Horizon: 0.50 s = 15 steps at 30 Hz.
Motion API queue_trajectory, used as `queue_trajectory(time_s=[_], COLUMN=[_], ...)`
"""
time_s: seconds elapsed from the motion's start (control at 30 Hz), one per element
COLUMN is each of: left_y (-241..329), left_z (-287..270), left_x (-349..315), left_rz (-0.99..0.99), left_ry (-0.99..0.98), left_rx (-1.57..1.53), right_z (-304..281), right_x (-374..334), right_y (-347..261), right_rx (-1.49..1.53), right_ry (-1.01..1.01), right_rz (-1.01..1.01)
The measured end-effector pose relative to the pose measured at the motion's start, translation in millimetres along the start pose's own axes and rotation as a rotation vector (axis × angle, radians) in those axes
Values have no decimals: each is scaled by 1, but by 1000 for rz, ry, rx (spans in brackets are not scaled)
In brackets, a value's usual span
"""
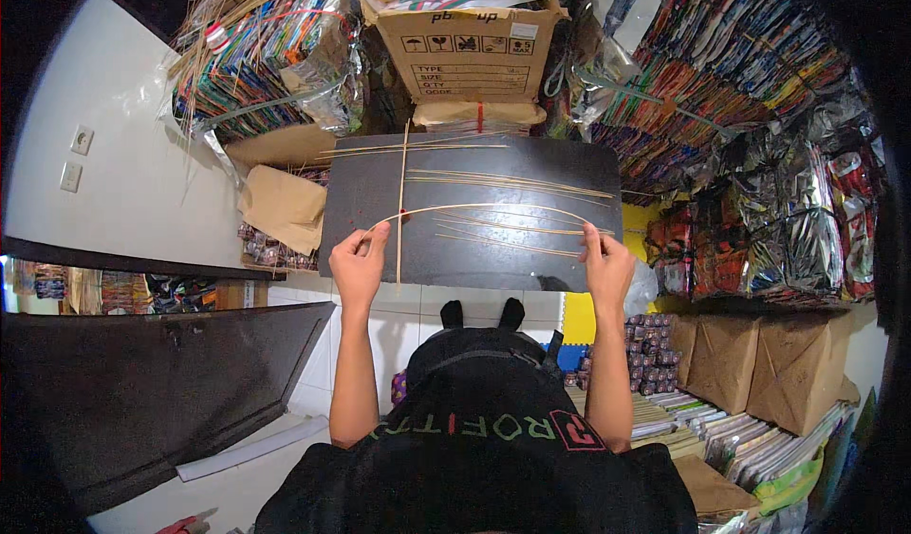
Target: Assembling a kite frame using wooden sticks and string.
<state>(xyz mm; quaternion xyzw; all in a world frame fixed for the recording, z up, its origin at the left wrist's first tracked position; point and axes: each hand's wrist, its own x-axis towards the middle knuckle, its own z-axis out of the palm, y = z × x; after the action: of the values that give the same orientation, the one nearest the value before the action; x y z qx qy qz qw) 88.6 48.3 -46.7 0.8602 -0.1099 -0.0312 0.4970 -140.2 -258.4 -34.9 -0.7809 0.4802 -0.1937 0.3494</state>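
A thin bamboo stick arches over a dark grey tabletop, bowed upward in the middle. My left hand pinches its left end between thumb and fingers; my right hand pinches the right end the same way. Just right of my left hand, an upright bamboo stick runs from far to near, crossing under or over the bent one; which, I cannot tell. A small dark red spot sits at that crossing. Several loose bamboo sticks lie spread on the table, some of them between my hands.
An open cardboard box stands beyond the table. Bundled colourful stacks rise at the far left, with more plastic-wrapped stacks at the right. Brown paper packages and small boxes sit at the near right. A dark panel stands left.
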Motion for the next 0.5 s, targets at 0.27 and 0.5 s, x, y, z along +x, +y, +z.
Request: queue_trajectory(time_s=[0.27,0.5], left_y=[8,14], left_z=[15,13], left_x=[-9,-10], left_rz=[-200,-285], left_ry=[50,28], left_rx=[-318,-369], right_z=[11,14], right_x=[-5,1], right_y=[6,12], right_rx=[81,180], right_ry=[-42,-8], right_rz=[-18,-48])
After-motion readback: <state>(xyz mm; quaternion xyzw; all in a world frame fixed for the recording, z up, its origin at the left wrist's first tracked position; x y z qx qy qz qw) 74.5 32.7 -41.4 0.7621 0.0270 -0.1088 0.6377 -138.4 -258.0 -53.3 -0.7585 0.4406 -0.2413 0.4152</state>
